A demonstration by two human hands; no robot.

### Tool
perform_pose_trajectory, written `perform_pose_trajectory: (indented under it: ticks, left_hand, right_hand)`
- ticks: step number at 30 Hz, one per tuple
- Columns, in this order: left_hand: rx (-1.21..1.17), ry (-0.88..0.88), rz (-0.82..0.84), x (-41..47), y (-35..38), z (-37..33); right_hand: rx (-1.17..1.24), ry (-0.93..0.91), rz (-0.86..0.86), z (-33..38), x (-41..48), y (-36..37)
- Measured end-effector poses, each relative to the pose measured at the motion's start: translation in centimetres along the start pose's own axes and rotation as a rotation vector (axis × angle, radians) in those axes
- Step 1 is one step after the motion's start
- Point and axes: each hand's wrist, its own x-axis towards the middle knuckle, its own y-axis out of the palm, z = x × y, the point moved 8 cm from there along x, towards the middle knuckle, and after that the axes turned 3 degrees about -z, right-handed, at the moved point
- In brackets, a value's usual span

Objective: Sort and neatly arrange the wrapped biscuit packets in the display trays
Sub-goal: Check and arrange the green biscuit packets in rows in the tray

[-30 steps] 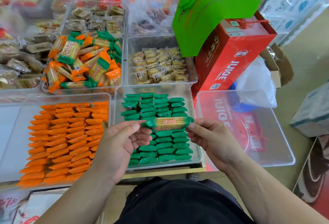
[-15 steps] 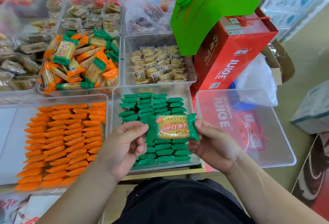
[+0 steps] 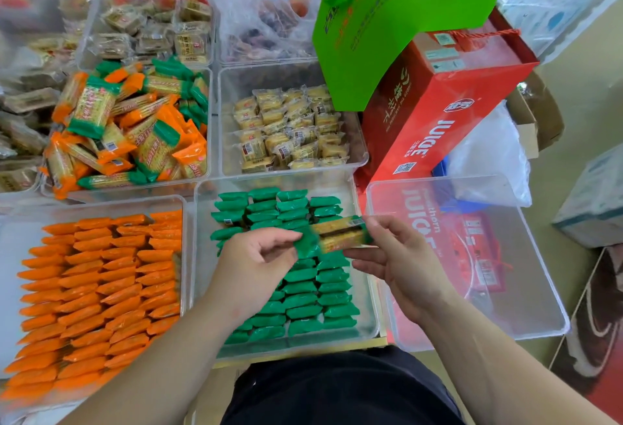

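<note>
Pinching a green-wrapped biscuit packet (image 3: 337,234) at both ends: left grip (image 3: 256,266) and right grip (image 3: 401,262), just above the middle tray (image 3: 205,256) of rowed green packets (image 3: 303,289). Left tray (image 3: 13,239): rowed orange packets (image 3: 84,289). Behind it, mixed tray (image 3: 210,121): jumbled packets (image 3: 135,131), orange and green.

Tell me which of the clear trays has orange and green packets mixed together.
The mixed tray, directly behind the orange tray. Its packets lie jumbled in both colours; the orange tray and green tray hold neat single-colour rows.
</note>
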Motion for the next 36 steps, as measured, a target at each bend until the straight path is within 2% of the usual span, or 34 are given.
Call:
perform_pose_trajectory:
  ticks: [6,8,11,14,16,21,26,29,36]
  left_hand:
    - [0.24,0.106,0.127,5.2,3.0,1.2]
    - [0.469,0.128,0.172,7.3,4.2,2.5]
    - [0.862,0.208,0.241,9.8,6.2,3.7]
    - [1.072,0.269,0.295,11.0,8.0,4.6]
    - [1.175,0.295,0.291,11.3,8.6,5.0]
    - [1.189,0.322,0.236,11.0,8.8,5.4]
    - [1.182,0.32,0.224,11.0,8.4,6.2]
    - [1.183,0.319,0.212,11.1,8.1,6.5]
    - [1.228,0.324,0.212,10.9,8.1,7.1]
  right_hand:
    - [-0.054,-0.145,-0.119,2.2,4.5,-1.2]
    - [-0.215,-0.252,-0.149,3.5,6.2,-1.5]
    - [-0.623,-0.496,-0.179,5.8,8.2,-1.0]
    - [-0.875,-0.755,-0.12,7.4,9.0,1.2]
    - [-0.993,-0.862,-0.062,7.5,9.6,2.6]
    - [-1.243,-1.063,-0.117,7.8,11.1,4.5]
    - [-1.296,-1.181,-0.005,8.3,11.7,6.0]
    - [-1.405,-1.149,0.033,6.8,12.7,5.9]
    - [-1.639,-1.08,-0.134,4.7,14.2,6.6]
